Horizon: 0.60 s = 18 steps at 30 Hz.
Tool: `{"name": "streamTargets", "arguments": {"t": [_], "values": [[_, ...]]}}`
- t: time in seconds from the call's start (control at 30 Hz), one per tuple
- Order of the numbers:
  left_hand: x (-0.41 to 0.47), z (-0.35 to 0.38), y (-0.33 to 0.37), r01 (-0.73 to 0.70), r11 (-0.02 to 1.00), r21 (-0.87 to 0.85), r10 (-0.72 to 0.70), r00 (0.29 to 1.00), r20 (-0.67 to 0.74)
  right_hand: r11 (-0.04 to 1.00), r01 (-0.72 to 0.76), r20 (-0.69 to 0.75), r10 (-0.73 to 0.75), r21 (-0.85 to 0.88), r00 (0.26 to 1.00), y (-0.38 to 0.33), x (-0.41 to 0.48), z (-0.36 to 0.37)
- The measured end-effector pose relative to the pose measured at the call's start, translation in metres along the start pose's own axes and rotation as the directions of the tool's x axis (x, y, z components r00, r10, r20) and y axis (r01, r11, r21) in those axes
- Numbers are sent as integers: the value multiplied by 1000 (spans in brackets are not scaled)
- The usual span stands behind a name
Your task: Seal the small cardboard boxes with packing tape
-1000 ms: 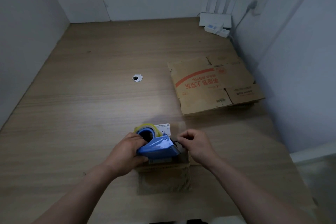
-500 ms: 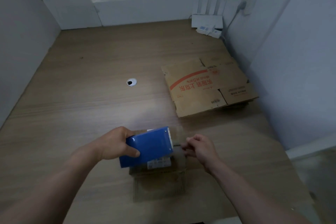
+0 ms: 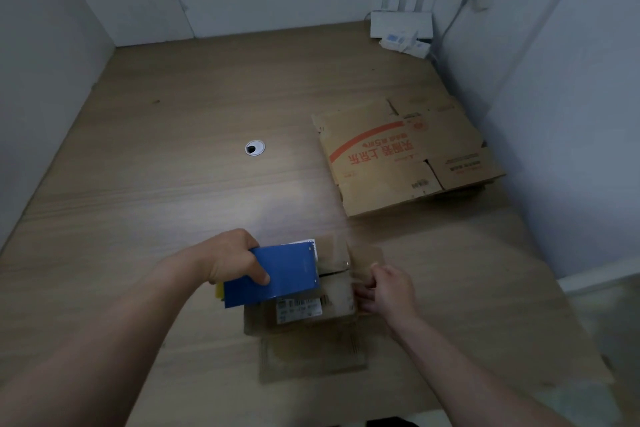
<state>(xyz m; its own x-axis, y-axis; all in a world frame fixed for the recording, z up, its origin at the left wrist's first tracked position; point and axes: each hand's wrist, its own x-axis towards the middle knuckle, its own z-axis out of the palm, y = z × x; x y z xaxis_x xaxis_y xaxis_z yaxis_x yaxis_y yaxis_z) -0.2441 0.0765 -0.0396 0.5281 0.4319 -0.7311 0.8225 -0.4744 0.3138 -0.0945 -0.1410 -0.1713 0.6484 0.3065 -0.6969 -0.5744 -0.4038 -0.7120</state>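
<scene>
Box (image 3: 337, 291), small, cardboard, on the worktop (image 3: 173, 184) near its front edge, between both hands. Judged light and fairly stiff, with flaps that give under pressure; likely to slide unless braced at a side wall. Tape (image 3: 363, 256) is thin, clear and sticky, best held by its free end. Right hand (image 3: 389, 291) is at the box's right edge, fingers curled, seemingly pinching the tape end. Left hand (image 3: 232, 260) has fingers wrapped round the blue dispenser (image 3: 284, 274), which is over the box top. Flattened cartons (image 3: 405, 156) lie well apart, rear right.
</scene>
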Motion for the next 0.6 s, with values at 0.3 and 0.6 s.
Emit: {"name": "streamTargets", "arguments": {"t": [0.3, 0.6], "values": [[4, 5, 4, -2, 1000, 3, 2, 1000, -9, 839, 145, -37, -192, -525, 981, 11, 9, 11], [13, 7, 0, -5, 1000, -9, 5, 1000, -13, 592, 318, 29, -445, -740, 895, -23, -6, 8]]}}
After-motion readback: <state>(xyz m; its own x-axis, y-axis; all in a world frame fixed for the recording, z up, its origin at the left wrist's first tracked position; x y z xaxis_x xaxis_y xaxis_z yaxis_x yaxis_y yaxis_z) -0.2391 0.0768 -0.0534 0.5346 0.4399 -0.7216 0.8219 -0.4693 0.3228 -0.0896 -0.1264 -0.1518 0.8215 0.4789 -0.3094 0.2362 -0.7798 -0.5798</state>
